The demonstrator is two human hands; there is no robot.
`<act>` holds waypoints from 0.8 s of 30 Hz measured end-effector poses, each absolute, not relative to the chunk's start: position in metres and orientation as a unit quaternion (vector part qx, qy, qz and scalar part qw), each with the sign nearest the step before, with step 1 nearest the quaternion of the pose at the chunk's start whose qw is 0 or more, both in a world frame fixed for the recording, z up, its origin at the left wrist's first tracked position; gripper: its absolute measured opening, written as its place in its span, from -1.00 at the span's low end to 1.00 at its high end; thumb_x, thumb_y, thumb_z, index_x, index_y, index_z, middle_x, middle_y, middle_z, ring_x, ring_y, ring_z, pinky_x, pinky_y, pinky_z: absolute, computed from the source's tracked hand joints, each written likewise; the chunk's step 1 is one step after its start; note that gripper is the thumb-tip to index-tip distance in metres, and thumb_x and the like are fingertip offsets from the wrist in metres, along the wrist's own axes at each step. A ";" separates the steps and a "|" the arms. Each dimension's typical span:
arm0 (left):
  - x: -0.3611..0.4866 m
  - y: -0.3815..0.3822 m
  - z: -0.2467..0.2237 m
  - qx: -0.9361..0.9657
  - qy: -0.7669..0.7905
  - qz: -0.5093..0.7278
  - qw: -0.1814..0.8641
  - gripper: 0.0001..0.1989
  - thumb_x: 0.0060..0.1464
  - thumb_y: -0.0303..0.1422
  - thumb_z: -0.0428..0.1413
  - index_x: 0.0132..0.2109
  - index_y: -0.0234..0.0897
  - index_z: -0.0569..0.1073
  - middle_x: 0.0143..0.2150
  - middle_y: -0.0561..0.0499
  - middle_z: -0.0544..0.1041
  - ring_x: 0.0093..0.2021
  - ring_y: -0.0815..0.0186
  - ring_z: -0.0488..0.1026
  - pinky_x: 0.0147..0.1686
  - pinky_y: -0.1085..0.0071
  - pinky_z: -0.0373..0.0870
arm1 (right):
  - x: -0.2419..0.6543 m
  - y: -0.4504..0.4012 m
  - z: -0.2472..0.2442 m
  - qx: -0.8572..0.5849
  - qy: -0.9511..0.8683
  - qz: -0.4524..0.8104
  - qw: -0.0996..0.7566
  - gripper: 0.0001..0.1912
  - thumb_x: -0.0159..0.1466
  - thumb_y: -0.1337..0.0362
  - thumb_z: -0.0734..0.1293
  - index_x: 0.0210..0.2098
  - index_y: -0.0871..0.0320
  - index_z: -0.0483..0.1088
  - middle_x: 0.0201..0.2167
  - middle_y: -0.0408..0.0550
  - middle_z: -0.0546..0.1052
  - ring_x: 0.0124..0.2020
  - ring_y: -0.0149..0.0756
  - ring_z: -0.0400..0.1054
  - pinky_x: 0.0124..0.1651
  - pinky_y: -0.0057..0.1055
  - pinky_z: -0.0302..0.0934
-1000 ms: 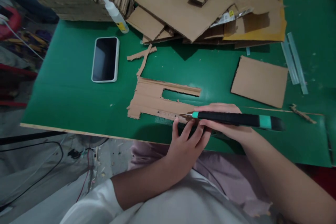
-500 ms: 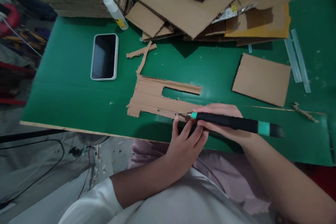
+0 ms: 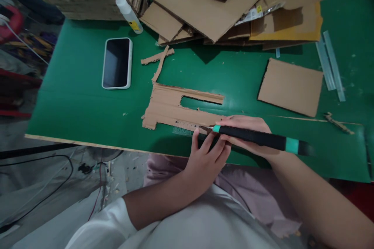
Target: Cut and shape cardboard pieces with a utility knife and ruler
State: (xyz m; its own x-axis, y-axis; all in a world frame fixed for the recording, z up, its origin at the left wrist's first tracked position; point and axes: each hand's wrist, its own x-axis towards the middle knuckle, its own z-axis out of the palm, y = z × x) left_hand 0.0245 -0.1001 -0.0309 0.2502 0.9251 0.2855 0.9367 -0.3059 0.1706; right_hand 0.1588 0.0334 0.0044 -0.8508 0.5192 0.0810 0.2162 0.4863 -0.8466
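A black and teal cutting tool (image 3: 257, 135) lies in the grip of my right hand (image 3: 248, 124), its tip pointing left at the lower edge of a ragged cardboard piece (image 3: 166, 105). That piece lies flat and has a long notch on its right side. Along its lower edge sits a clear ruler (image 3: 182, 127), partly hidden. My left hand (image 3: 209, 155) has its fingers spread, their tips pressing down on the ruler and cardboard edge just below the tool's tip. The right fingertips are partly hidden by the tool.
Farther up are a phone (image 3: 117, 63), a glue bottle (image 3: 128, 13), thin cardboard strips (image 3: 160, 62) and a heap of cardboard (image 3: 201, 4). To the right lie a cardboard rectangle (image 3: 290, 87) and translucent sticks (image 3: 330, 66). The green table's front edge (image 3: 87, 146) is close to my body.
The view has shifted very slightly. Both hands, the tool, the ruler and the cardboard keep nearly the same places.
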 end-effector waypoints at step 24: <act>0.023 -0.100 -0.030 -0.793 -0.588 -0.159 0.010 -0.72 0.16 -0.30 -0.01 -0.03 -0.30 0.42 0.03 -0.11 0.45 0.10 0.12 0.26 0.24 -0.10 -0.17 | 0.176 0.032 -0.008 -0.283 -0.823 0.455 0.191 -0.72 0.15 0.22 0.37 -0.11 -0.06 0.47 -0.15 -0.17 0.56 -0.07 -0.22 0.44 -0.02 -0.36 0.38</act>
